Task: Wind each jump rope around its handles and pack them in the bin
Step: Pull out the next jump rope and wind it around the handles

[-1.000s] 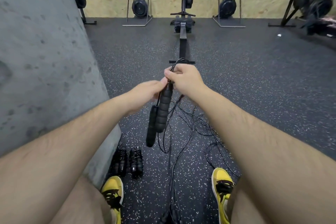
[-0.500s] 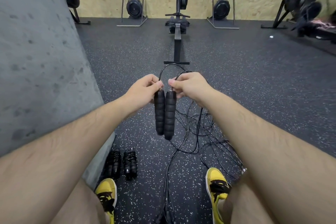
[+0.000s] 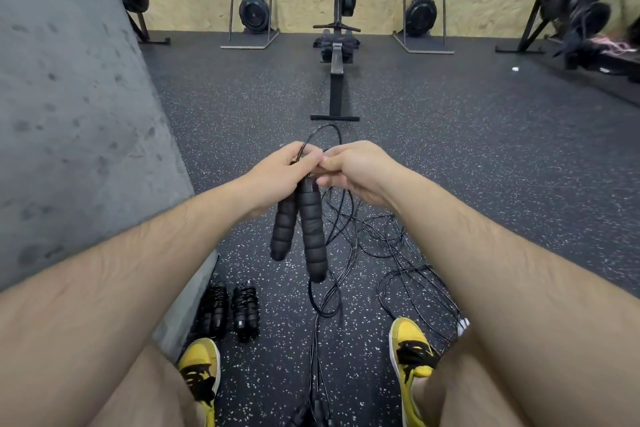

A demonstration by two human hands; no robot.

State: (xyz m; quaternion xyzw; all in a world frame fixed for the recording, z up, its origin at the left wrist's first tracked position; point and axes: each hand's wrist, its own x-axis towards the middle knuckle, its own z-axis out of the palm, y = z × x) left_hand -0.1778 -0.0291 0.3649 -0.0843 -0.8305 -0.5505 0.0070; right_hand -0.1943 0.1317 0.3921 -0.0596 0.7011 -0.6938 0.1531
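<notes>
Two black foam jump rope handles (image 3: pixel 304 229) hang side by side in front of me, tops pinched together. My left hand (image 3: pixel 282 177) grips the handle tops. My right hand (image 3: pixel 356 172) pinches the thin black cord just beside them, and a loop of cord (image 3: pixel 323 135) arcs above both hands. The remaining loose cord (image 3: pixel 374 243) trails down in tangled loops on the speckled floor between my feet. Two wound jump ropes (image 3: pixel 230 310) lie on the floor by my left shoe. No bin is in view.
A grey concrete block (image 3: pixel 76 121) stands close on my left. A rowing machine (image 3: pixel 337 55) stretches along the floor straight ahead, with more machines against the wooden back wall. My yellow shoes (image 3: pixel 410 354) flank the loose cord.
The two handles were brought level side by side, then gathered under my left hand. Both hands have closed together over the handle tops, with a cord loop now above them.
</notes>
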